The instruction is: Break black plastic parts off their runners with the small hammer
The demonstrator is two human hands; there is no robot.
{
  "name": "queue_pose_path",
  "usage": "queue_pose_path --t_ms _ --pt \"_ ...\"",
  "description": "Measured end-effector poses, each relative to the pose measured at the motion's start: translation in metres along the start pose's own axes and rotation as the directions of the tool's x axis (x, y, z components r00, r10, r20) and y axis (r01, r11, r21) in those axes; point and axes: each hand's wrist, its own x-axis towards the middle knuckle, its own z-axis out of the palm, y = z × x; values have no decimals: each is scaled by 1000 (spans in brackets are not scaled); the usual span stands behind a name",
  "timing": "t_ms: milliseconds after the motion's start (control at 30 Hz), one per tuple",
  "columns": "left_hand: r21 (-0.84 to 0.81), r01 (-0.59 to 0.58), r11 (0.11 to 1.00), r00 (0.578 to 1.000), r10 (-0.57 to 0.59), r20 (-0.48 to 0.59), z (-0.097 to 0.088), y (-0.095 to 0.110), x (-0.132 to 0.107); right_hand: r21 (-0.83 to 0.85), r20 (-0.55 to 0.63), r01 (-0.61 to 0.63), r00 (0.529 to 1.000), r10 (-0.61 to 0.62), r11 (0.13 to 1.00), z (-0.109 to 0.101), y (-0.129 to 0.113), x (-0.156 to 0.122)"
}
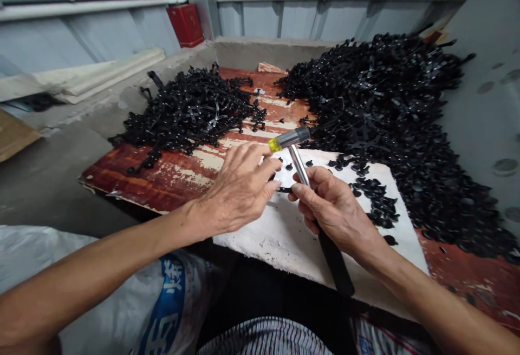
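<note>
My right hand (333, 203) is wrapped round a small mallet (299, 163) with a metal neck, a black handle and a head that is yellow at one end and dark at the other. My left hand (244, 187) is closed, thumb and fingers together at a thin black plastic strip (284, 189). The strip runs across to my right thumb and fingertips; its ends are hidden by the fingers. Both hands are over a white board (280, 230). Small round black plastic pieces (376, 201) are scattered on the board, several close beyond my fingers.
A heap of black branched plastic parts (190, 109) lies on the worn red-brown tabletop (138, 171) at left. A larger black heap (377, 95) fills the right, against a grey panel (491, 100). A red box (186, 25) stands on the back ledge. White sacks (101, 284) are below left.
</note>
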Motion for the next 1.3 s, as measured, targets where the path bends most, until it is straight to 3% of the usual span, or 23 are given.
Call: queue_pose_path --t_ms 67,200,267,367,467,667,867,1300 --pt "100 -148 984 982 134 136 -2 3 3 71 -24 -11 1000 13 997 4 -2 0" --pt "111 -214 970 948 179 263 2 12 10 161 -51 -58 996 67 985 8 -3 2" --pt "44 -191 980 925 165 343 5 13 13 166 -55 -75 995 85 983 7 -1 1" --pt "-11 -12 1000 907 16 421 7 6 19 158 -56 -106 992 116 982 2 0 -6" --pt "-49 166 985 907 -133 400 10 -15 29 161 -75 -137 986 150 977 -3 -1 -20" --pt "-208 193 959 904 -91 419 22 -49 43 365 -25 -202 974 227 909 -1 4 -53" --pt "-218 218 951 919 -126 373 28 -46 42 445 8 -245 963 269 862 2 18 -73" --pt "-201 235 951 924 -155 350 36 -46 38 483 -21 -274 946 324 832 0 25 -67"
